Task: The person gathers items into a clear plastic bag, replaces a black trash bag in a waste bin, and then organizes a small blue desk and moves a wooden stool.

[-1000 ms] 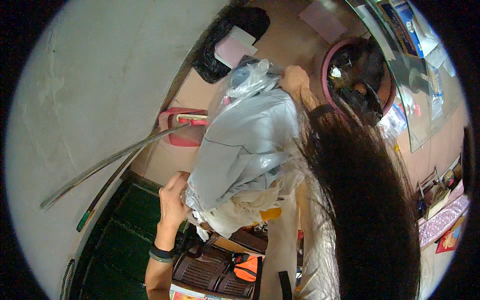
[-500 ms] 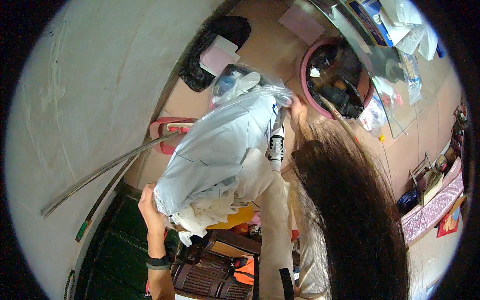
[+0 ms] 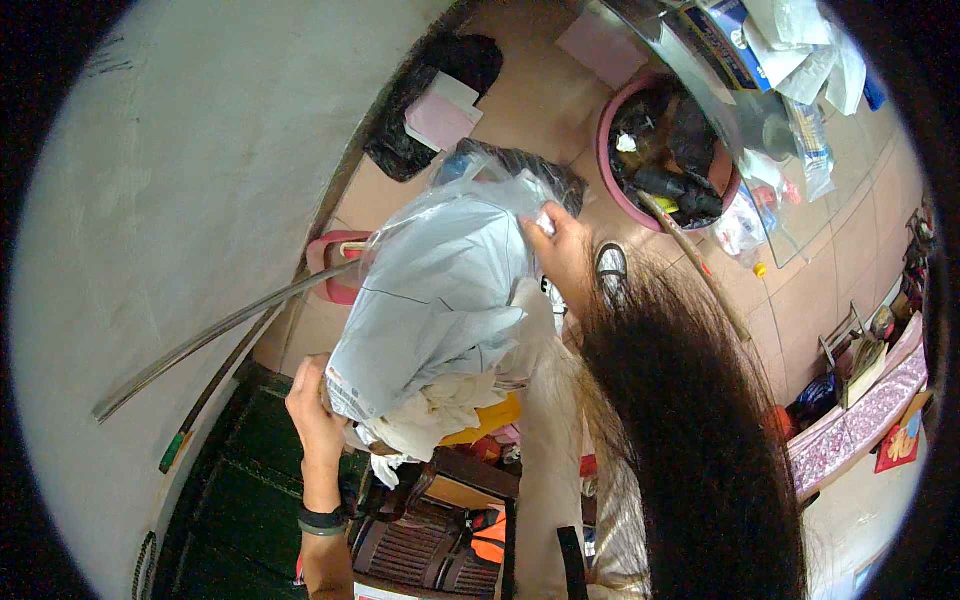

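Note:
A large pale-blue plastic bag (image 3: 440,270) is stretched between my two hands. My left hand (image 3: 315,405) grips its lower left corner, fingers curled behind it. At the upper right edge, my right hand (image 3: 562,250) pinches the bag between thumb and fingers. Crumpled cream-white cloth or paper (image 3: 425,428) shows at the bag's near end. A clear plastic bag (image 3: 415,215) wraps its far end; where the two bags join I cannot tell. Behind it lies a dark, shiny plastic bag (image 3: 560,185), partly hidden.
A pink tub (image 3: 603,150) holding dark rubbish and a stick (image 3: 690,255) stands far right, beside a glass-topped table (image 3: 775,215). Left are a red dustpan (image 3: 325,265) and metal pole (image 3: 220,345). Long dark hair (image 3: 690,430) covers the right. A dark wooden chair (image 3: 410,550) stands near.
My right hand has moved nearer and slightly left, drawing the bag's far end back and folding it. More of the dark bag behind shows. My left hand has shifted slightly right, still gripping.

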Motion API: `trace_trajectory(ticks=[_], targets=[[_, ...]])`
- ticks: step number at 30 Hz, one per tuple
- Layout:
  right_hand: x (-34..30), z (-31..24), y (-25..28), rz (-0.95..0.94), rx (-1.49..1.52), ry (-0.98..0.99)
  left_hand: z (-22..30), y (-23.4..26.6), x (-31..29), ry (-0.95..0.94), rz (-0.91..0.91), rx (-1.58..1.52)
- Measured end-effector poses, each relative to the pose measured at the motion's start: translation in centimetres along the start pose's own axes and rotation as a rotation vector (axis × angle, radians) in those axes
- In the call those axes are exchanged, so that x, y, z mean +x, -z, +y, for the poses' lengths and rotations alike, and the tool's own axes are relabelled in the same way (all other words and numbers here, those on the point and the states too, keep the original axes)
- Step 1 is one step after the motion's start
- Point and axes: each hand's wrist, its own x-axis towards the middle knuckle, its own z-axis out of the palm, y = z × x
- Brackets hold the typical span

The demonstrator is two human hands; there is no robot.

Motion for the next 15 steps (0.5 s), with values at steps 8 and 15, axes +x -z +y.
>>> trace_trajectory(ticks=[8,15], targets=[[2.2,3.6,-1.4,0.476,0.323,0.34,3.3,0.0,-0.1,0.048,-0.122,-0.005],[4.0,0.5,2.9,0.292,-0.165,0.145,4.7,-0.1,-1.7,0.067,-0.115,-0.008]])
